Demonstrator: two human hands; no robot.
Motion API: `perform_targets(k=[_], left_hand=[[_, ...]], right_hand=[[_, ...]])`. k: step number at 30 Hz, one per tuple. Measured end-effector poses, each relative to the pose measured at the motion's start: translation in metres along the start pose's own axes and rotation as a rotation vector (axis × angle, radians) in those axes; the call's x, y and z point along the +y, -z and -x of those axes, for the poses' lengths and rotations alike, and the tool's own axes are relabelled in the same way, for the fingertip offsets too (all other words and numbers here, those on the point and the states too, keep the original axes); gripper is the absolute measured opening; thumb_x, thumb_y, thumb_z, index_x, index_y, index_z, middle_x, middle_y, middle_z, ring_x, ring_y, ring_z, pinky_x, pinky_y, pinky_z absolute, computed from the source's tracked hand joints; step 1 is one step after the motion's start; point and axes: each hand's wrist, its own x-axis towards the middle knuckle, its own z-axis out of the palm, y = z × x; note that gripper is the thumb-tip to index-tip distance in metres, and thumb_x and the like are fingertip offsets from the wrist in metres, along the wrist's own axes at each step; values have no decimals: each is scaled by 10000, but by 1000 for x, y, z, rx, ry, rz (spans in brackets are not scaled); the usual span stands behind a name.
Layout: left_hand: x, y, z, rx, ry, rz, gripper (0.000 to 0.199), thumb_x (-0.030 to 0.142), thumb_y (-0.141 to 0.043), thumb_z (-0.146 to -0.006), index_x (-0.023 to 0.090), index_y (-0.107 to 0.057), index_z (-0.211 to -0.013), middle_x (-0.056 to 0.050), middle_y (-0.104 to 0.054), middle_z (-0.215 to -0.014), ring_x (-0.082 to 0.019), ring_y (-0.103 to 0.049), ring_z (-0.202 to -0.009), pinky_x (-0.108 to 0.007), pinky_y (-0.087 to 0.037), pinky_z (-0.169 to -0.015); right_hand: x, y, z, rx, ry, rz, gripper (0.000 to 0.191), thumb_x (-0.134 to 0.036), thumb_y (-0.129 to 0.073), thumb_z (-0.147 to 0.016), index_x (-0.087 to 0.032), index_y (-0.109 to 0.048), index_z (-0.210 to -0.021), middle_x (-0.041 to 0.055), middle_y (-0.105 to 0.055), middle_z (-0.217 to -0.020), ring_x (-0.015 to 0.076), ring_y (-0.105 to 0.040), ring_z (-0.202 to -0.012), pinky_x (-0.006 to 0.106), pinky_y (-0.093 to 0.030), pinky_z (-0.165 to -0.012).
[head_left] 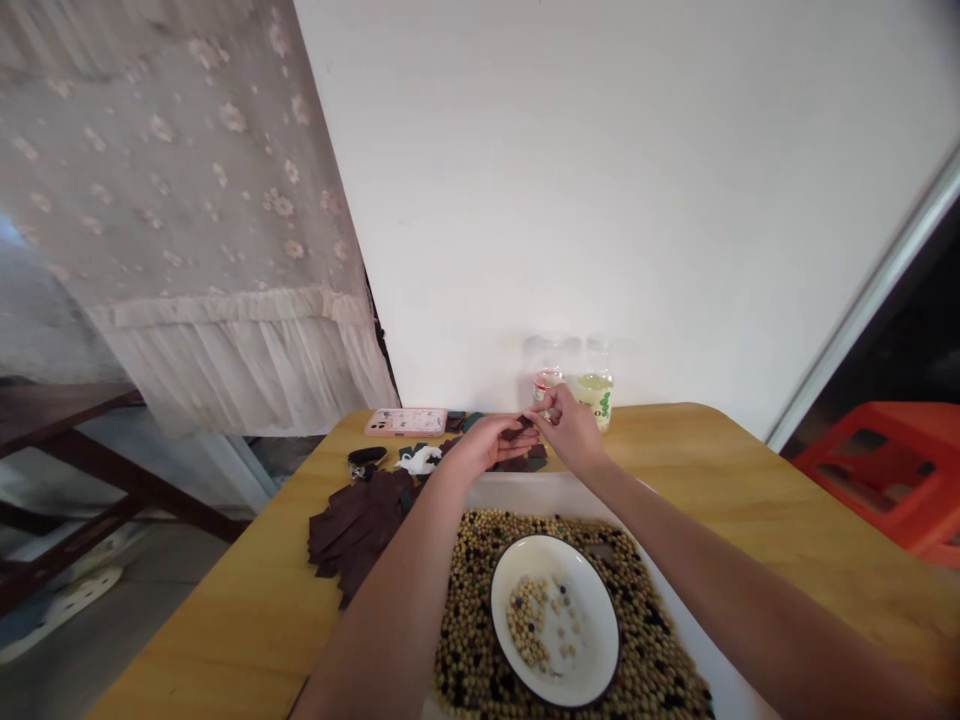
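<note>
Piece [514, 432], dark, slants up rightward from left hand [486, 443] to right hand [568, 420].

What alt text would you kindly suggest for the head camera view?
A left hand and a right hand meet over a wooden table, a small dark piece between them. Nearer, a white bowl rests on small pale and dark balls in a white tray, with dark brown pieces piled to the left.

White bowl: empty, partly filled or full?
Partly filled: small tan and dark balls lie in the white bowl, leaving some of its bottom bare.
</note>
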Motion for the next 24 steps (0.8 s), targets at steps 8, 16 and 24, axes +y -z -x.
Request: perform_targets(k=[8,16,24], left_hand=[[0,-1,0,16,3,0,163,104,-472,-725,132,-609,-808,-65,-688,-727,-157,-655,-692,-257,-508,-681],[1,-1,2,32,6,19,159,100,-471,-725,132,-612,-793,-61,-686,-702,-149,-652,-652,-238,-508,-637],[2,-2,2,47,-10,42,165,91,-449,-735,124,-610,-751,-49,-678,-668,-123,-639,-588,-228,-510,-631]], right_hand=[[2,4,-3,59,-20,-46,202,-346,-554,-705,-217,-440,-811,-24,-592,-641,111,-452,-459,230,-337,-490],[-1,4,-2,41,-5,-54,183,-338,-547,-711,-217,-442,-799,-25,-594,-623,111,-442,-434,234,-337,-479],[2,1,-1,32,11,-37,207,-376,-538,-721,-222,-406,-763,-34,-579,-587,107,-425,-421,228,-332,-470]])
